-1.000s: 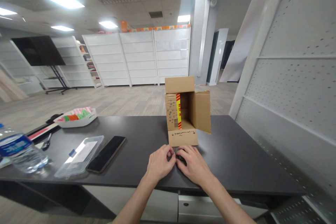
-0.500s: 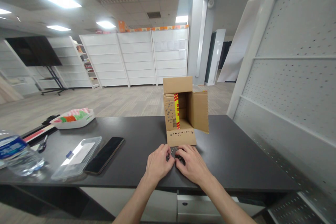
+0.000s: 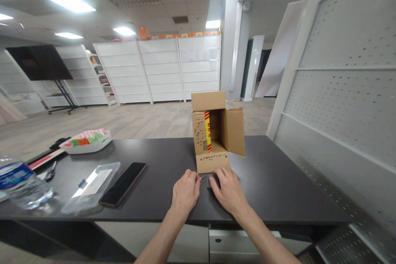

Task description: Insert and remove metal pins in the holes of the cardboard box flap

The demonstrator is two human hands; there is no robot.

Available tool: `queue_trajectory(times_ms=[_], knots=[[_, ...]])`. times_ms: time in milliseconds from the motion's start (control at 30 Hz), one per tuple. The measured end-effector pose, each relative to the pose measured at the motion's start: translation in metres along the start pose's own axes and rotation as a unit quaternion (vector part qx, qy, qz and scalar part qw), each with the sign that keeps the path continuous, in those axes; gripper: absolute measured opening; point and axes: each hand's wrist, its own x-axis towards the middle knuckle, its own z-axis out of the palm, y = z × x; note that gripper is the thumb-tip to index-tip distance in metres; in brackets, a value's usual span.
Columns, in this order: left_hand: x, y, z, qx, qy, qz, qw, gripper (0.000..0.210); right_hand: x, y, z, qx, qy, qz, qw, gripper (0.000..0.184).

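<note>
The far carton (image 3: 199,132) stands open; a far-left basket (image 3: 89,148) holds colourful items (image 3: 83,142). Left hand (image 3: 186,189) pinches a rod (image 3: 203,176), right hand (image 3: 228,187) covers more, grip unclear.

Bare desk (image 3: 278,189) lets the right hand (image 3: 229,189) pass toward 3 o'clock; the box (image 3: 218,134) blocks 12 o'clock, the phone (image 3: 123,183) obstructs the left hand (image 3: 185,189) toward 9.

You cannot read any text with certainty. At your 12 o'clock, the cardboard box (image 3: 234,132) bears a yellow strip (image 3: 208,132) with red characters between red diagonal stripes, too small to decipher, and a barcode (image 3: 204,145) beside the strip's lower end. At your 10 o'clock, the bottle (image 3: 34,194) carries a blue label (image 3: 15,175); its white lettering is too blurred to read.
</note>
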Motion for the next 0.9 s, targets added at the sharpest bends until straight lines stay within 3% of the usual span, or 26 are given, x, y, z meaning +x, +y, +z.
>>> queue_trajectory(times_ms=[400, 567, 733, 900], knots=[[0.001, -0.004, 0.009, 0.014, 0.058, 0.021, 0.998, 0.031, 0.0, 0.001, 0.001, 0.009, 0.004, 0.009, 1.0, 0.018], [0.004, -0.008, 0.01, -0.097, 0.077, 0.0, 0.992, 0.026, 0.0, 0.0, 0.0, 0.018, 0.005, 0.012, 1.0, 0.019], [0.008, -0.017, 0.011, -0.261, 0.175, 0.021, 0.949, 0.025, 0.0, 0.002, 0.002, 0.016, 0.002, 0.014, 1.0, 0.02], [0.019, -0.02, 0.01, -0.338, 0.243, 0.03, 0.909, 0.024, 0.002, 0.003, 0.002, 0.018, 0.007, 0.014, 1.0, 0.02]])
